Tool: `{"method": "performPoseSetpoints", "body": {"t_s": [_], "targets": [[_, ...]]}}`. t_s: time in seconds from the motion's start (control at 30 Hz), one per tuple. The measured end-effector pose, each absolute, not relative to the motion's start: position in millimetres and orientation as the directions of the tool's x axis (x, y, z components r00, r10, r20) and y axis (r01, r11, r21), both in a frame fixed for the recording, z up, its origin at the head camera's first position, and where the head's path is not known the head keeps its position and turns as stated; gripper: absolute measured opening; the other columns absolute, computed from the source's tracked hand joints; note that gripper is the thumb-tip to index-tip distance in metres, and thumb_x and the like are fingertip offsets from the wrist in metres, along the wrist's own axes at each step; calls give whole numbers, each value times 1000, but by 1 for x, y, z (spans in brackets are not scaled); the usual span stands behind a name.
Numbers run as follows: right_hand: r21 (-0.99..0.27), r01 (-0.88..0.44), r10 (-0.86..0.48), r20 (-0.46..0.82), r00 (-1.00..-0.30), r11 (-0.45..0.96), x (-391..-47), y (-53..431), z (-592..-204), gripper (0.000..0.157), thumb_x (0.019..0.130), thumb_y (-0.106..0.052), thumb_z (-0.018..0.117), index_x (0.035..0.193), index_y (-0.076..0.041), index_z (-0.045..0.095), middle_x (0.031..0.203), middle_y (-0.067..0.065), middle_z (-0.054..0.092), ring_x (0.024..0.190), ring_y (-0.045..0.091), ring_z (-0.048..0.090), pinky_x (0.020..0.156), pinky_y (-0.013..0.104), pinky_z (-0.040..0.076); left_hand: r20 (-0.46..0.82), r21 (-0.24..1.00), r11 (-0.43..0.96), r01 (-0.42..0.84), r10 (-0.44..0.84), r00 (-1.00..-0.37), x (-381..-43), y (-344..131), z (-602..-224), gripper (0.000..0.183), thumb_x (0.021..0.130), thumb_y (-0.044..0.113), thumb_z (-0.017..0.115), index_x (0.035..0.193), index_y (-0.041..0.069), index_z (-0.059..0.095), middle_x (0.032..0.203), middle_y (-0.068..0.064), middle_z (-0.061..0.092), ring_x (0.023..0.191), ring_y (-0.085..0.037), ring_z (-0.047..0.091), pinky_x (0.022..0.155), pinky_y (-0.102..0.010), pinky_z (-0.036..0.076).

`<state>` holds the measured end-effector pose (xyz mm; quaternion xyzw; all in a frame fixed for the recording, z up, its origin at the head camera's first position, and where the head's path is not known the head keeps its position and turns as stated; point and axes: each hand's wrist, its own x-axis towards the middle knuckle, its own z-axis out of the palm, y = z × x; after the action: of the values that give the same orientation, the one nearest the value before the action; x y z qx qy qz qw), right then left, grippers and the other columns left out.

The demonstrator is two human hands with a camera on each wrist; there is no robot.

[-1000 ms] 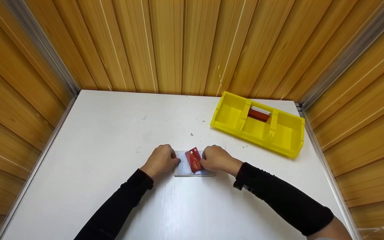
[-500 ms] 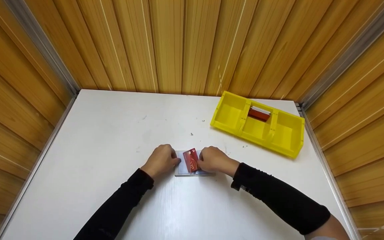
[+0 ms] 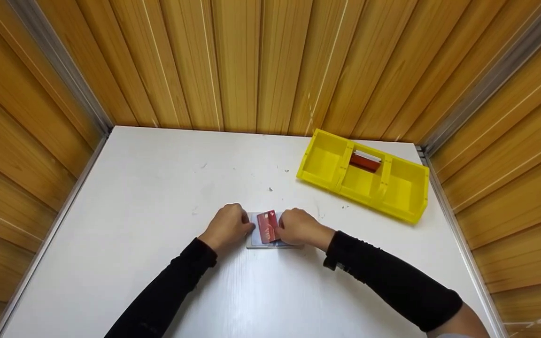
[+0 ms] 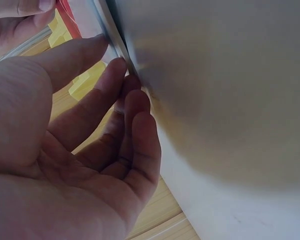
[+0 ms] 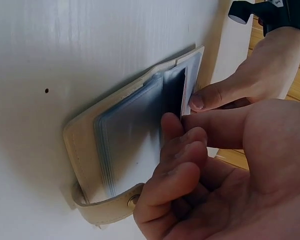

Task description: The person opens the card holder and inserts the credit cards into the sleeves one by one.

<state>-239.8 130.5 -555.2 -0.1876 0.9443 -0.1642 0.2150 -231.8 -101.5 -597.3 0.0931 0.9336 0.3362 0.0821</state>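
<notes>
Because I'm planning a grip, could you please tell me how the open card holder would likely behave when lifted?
The card holder would probably fold or flop, as its thin clear sleeves lie open. The sleeves look shiny, so may be slippery. Its strap, curling outward, might swing.

- To the left of the left hand (image 3: pixel 227 224), the white table (image 3: pixel 158 164) offers wide room for passing, until the wooden wall (image 3: pixel 21 94).
- Between this hand and the right hand (image 3: pixel 302 226) the passage is narrow: the red card (image 3: pixel 266 226) lies slanted over the card holder (image 5: pixel 125 135).
- From the near side, access remains possible between both black sleeves (image 3: pixel 392 277).
- Beside the right fingers, the looped strap (image 5: pixel 107 211) is an obstacle.
- Farther right, the yellow tray (image 3: pixel 364 204) blocks with its walls and two dividers.
</notes>
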Motion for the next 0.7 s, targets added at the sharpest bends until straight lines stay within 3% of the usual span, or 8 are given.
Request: {"method": "performPoseSetpoints", "body": {"t_s": [0.4,0.7], "targets": [[-385,-304,-438,-332,-835,871,-240,126,-556,39,98,-26,69,60,-16,62,61,-4,48,73,20,51,68,35,40,-69,650,747,140,242,-968,-230,-103,-598,30,95,24,87,70,11,78,72,3,68,75,-15,56,71,-33,50],[-406,-311,-454,-327,-829,859,-240,123,-559,45,98,-26,72,58,-20,51,58,-7,44,63,17,47,58,33,36,-8,631,748,204,270,-963,-231,-103,-600,29,93,20,87,69,9,77,73,2,66,75,-13,54,70,-32,48]]}}
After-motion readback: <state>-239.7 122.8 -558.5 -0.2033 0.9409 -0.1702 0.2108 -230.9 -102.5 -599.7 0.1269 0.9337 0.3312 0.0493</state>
